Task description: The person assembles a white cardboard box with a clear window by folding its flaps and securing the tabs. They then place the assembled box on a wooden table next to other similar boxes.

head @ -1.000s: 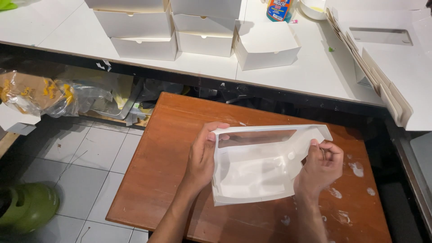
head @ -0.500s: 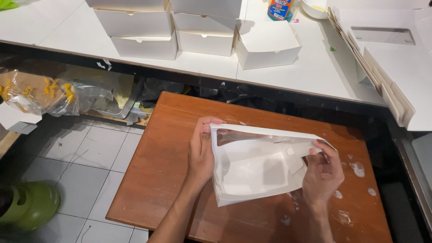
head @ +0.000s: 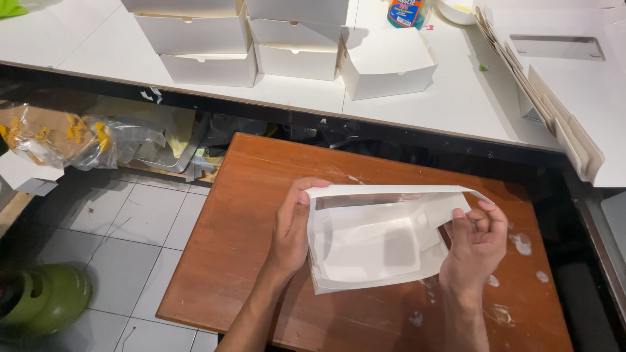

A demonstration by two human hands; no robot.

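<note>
A half-folded white cardboard box [head: 375,238] is being held in the air above a brown wooden surface [head: 254,195], with its open inside turned towards the camera. The box's left wall is being gripped by the left hand [head: 291,229], the thumb lying along the top left corner and the fingers closed round the outside. The right end is being pinched by the right hand [head: 475,244], whose fingers are curled tight on a side flap beside the top right corner. The top edge of the box is being kept roughly level between the two hands.

White smears are showing on the wooden surface at its right and near part. Beyond it, on a white surface [head: 456,98] further away, finished white boxes [head: 195,39] are being kept stacked in rows, and one more white box [head: 387,65] is standing alone just right of them. At the far right, a pile of flat unfolded box blanks [head: 561,124] is leaning over the edge. A blue glue bottle [head: 405,12] is standing at the far edge. To the left, clear plastic bags [head: 72,137] are lying on the tiled floor [head: 130,221], and a green cylinder [head: 45,296] is standing in the near left corner.
</note>
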